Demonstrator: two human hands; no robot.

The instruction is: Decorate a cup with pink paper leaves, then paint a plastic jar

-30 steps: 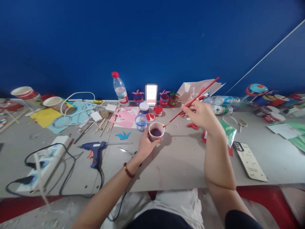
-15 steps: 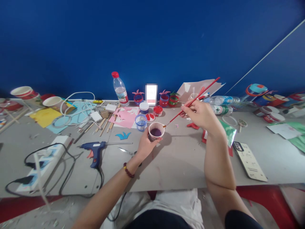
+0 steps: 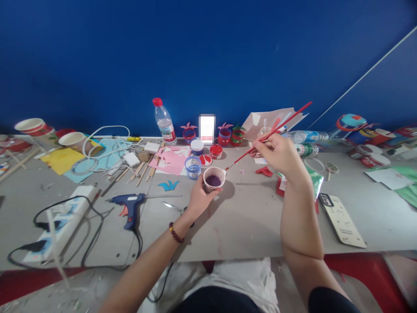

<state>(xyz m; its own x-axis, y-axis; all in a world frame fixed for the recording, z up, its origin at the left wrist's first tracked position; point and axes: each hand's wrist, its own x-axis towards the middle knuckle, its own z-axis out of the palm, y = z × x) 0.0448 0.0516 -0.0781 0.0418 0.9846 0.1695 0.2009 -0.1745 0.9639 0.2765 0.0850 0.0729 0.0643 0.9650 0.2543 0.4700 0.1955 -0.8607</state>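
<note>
My left hand (image 3: 201,198) is wrapped round a small paper cup (image 3: 210,187) with dark purple liquid (image 3: 214,180) inside. Between the fingers of my right hand (image 3: 272,150) is a long red paintbrush (image 3: 243,155); its bristles are at the cup's right rim. Just behind the cup stand a clear blue-rimmed container (image 3: 193,168), a white-lidded jar (image 3: 197,147) and an open red paint jar (image 3: 215,151). A red-stained lid (image 3: 205,160) lies among them.
A glue gun (image 3: 129,208), scissors (image 3: 172,206) and a power strip (image 3: 61,226) lie to the left. A bottle (image 3: 165,124) stands near the blue wall. At the right are a phone (image 3: 342,221) and green packet (image 3: 314,180).
My right hand has shifted slightly right, and the brush tip has moved a little right and up across the cup's rim. My left hand and the cup have stayed in place.
</note>
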